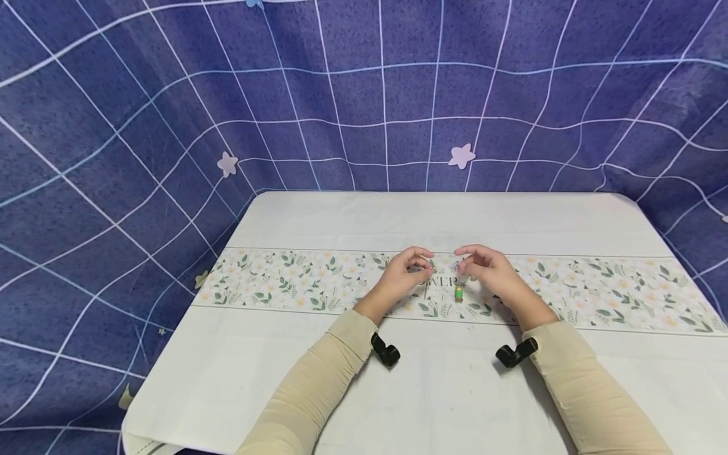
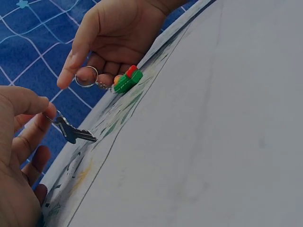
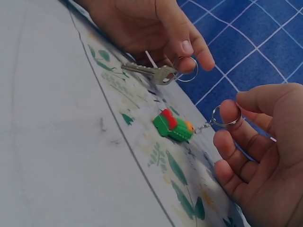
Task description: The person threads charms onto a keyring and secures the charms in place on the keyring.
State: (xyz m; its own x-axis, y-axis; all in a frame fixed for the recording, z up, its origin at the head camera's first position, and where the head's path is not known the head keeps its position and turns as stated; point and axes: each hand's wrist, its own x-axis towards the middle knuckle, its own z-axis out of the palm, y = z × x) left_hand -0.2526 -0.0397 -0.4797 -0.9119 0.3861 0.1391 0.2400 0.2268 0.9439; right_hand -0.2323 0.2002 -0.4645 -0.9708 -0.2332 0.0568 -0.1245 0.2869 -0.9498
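In the head view my left hand (image 1: pixel 405 273) and right hand (image 1: pixel 488 270) are held a short way apart over the table's flowered band. The left thumb and fingers pinch a metal ring (image 3: pixel 197 72) with a notched key (image 3: pixel 154 72) on it. The left wrist view shows the key (image 2: pixel 71 131) sticking out toward the table. My right thumb and forefinger pinch another ring (image 3: pixel 228 124), from which a short chain leads to a small green, red and orange keychain figure (image 3: pixel 174 127). That figure (image 1: pixel 458 293) sits low between the hands. The two rings are apart.
The white tabletop (image 1: pixel 432 385) carries a flower-printed strip (image 1: pixel 318 284) with lettering, partly covered by the hands. A dark blue curtain (image 1: pixel 352 95) with white grid lines and stars surrounds the back and sides. Black devices (image 1: pixel 387 351) are on both wrists.
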